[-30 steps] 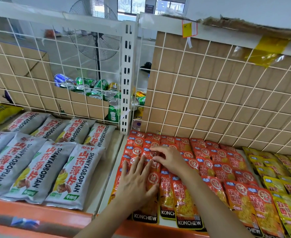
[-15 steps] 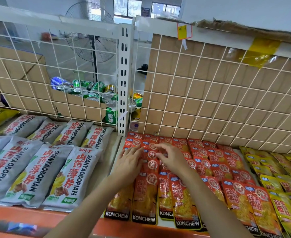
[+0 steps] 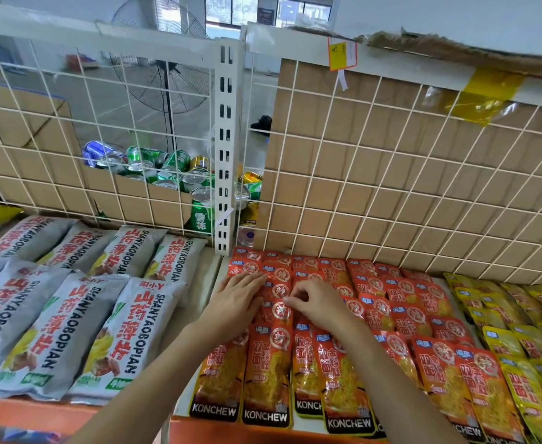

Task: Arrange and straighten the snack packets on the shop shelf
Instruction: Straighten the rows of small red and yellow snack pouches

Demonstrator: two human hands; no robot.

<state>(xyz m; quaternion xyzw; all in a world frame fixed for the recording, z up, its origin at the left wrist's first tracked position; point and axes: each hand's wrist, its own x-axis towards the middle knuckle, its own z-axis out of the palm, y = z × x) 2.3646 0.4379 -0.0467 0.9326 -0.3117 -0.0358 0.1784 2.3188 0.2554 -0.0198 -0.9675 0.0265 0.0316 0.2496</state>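
Note:
Orange KONCHEW snack packets [image 3: 268, 370] lie in overlapping rows on the shop shelf [image 3: 196, 318]. My left hand [image 3: 236, 302] rests flat, fingers straight, on the leftmost column of these packets, fingertips pointing toward the back. My right hand [image 3: 316, 304] sits just to its right with fingers curled, pinching the top edge of an orange packet [image 3: 279, 310] in the second column. Both forearms reach in from the bottom of the view and hide parts of the packets beneath them.
Grey SHANYAOBOPIAN bags [image 3: 125, 338] fill the shelf to the left. Yellow packets [image 3: 525, 347] lie at the right. A white wire grid backed with cardboard [image 3: 391, 187] closes the rear, with a slotted upright post [image 3: 226, 155]. Drink cans [image 3: 173, 174] and a fan [image 3: 164, 75] show behind.
My left hand slid from the front part of the left column toward the back rows. My right hand stayed in the second column, its fingers curling into a pinch.

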